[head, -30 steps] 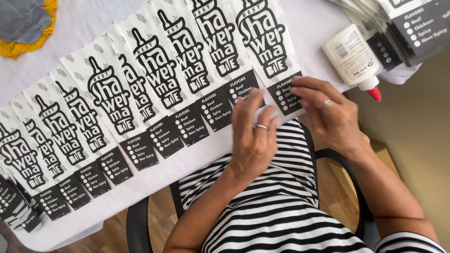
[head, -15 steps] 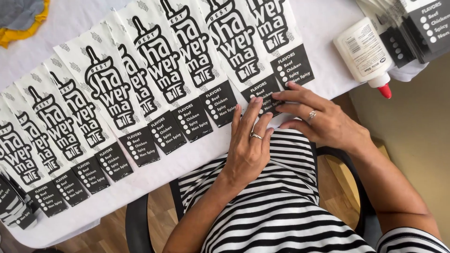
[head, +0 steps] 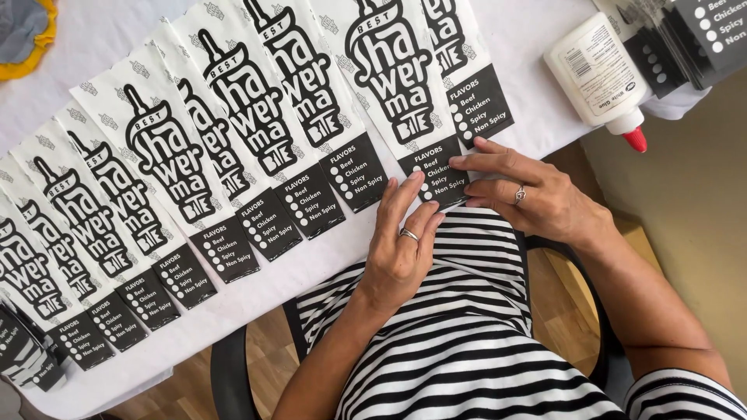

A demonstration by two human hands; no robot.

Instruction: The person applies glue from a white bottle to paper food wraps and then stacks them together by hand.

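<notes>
Several white paper sleeves with bold black lettering and black bottom ends lie overlapped in a slanted row across the white table [head: 537,117]. Both hands rest on the black lower end of one sleeve [head: 397,85] near the table's front edge. My left hand [head: 401,249] lies flat with fingers extended, fingertips touching that end from below. My right hand [head: 529,194] presses its fingers flat on the same black end from the right. Each hand wears a ring. Another sleeve [head: 467,70] lies partly under it to the right.
A white glue bottle [head: 599,74] with a red tip lies on the table at the upper right. A stack of black cards [head: 692,39] sits in the top right corner. A grey and yellow cloth [head: 23,35] is at the top left. I sit on a black chair [head: 233,373].
The view has shifted, so the row of sleeves sits further right. Both hands stay on the same sleeve end, my right fingers now flatter across it.
</notes>
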